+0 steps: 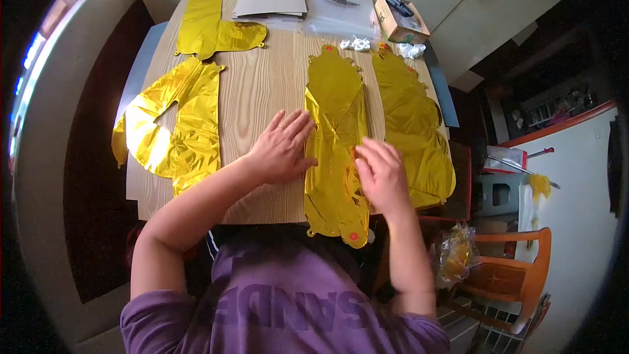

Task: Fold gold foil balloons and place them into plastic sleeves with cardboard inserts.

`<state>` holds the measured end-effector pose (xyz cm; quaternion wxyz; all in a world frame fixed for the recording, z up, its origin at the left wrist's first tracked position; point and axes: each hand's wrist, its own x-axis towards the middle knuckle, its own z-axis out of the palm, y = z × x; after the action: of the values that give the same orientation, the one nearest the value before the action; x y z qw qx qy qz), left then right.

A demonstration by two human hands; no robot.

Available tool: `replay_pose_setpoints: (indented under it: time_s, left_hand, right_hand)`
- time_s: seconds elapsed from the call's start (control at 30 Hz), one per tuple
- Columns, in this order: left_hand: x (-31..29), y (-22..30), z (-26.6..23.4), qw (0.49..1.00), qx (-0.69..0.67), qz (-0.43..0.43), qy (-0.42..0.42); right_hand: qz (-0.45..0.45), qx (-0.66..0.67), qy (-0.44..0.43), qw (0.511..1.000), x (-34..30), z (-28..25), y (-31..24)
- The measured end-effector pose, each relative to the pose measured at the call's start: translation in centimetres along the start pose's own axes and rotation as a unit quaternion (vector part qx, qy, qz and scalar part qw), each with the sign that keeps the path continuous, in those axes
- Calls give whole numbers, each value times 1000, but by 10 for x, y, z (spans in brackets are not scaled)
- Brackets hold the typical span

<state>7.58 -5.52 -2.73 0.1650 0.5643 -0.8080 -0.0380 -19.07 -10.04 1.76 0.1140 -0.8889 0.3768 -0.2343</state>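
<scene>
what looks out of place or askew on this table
The middle gold foil piece, between the left hand and right hand: its near end juts past the edge of the table instead of lying fully on it. No spill shows.

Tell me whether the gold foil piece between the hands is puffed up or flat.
Flat: the gold foil piece lies creased along the table with no rounded bulge, its near end past the edge.

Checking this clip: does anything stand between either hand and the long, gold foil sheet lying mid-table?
Nothing visible does. The left hand is at the left edge of the long, gold foil sheet, the right hand at its right edge. The wider, wavy-edged gold foil sheet lies further right.
</scene>
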Motion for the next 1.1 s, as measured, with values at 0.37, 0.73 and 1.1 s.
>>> replay_pose_setpoints:
  time_s: [0.37,0.73,1.1]
  left_hand:
    - [-19,-19,-11,998,-8,-15,-56]
    - [-10,-26,-12,999,0,6,-52]
    - [-13,-19,-7,999,14,24,-26]
  right_hand:
    - [-100,-5,-90,991,22,28,36]
    - [-136,-3,-107,985,11,24,43]
    - [-140,-48,-139,979,0,29,37]
